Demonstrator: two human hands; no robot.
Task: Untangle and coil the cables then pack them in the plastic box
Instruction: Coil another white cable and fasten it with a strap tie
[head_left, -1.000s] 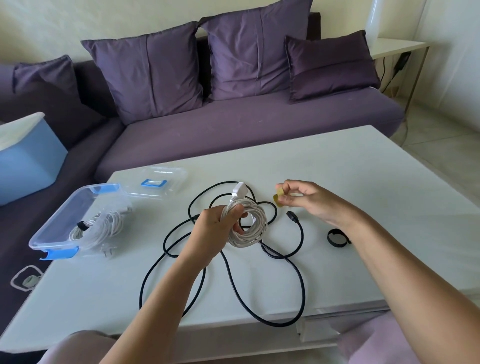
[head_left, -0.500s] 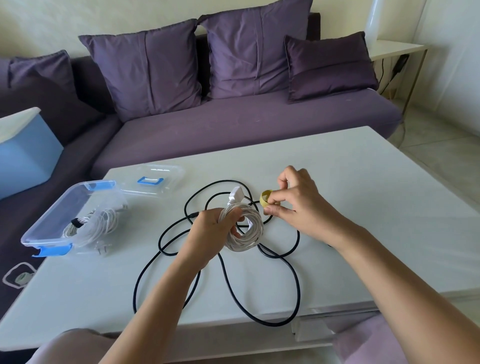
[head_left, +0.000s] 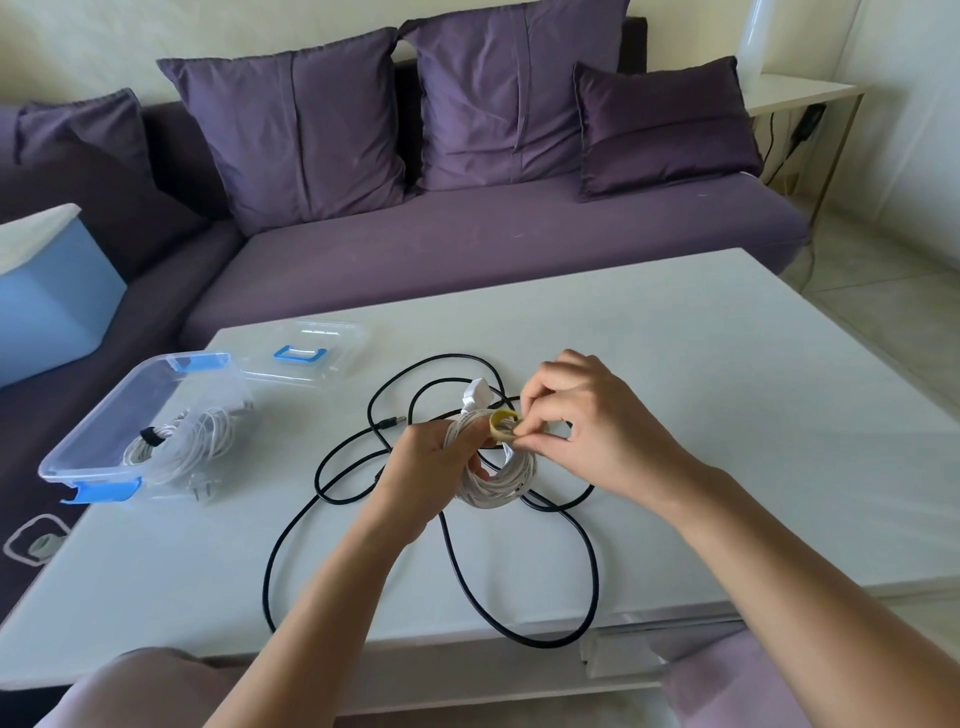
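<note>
Cables: three. One white coil (head_left: 496, 480) at frame centre, one loose black cable (head_left: 452, 561) under it, one tied bundle (head_left: 182, 447) in the plastic box (head_left: 83, 462) at left.
Left hand (head_left: 426, 467): I grip the white coil's left side.
Right hand (head_left: 587, 431): I pinch one yellow strap (head_left: 501, 423) at the coil's top.

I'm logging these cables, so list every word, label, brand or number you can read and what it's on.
No text can be read anywhere.
The white cable coil, black cable, yellow band, plastic box and its lid show no legible lettering.
</note>
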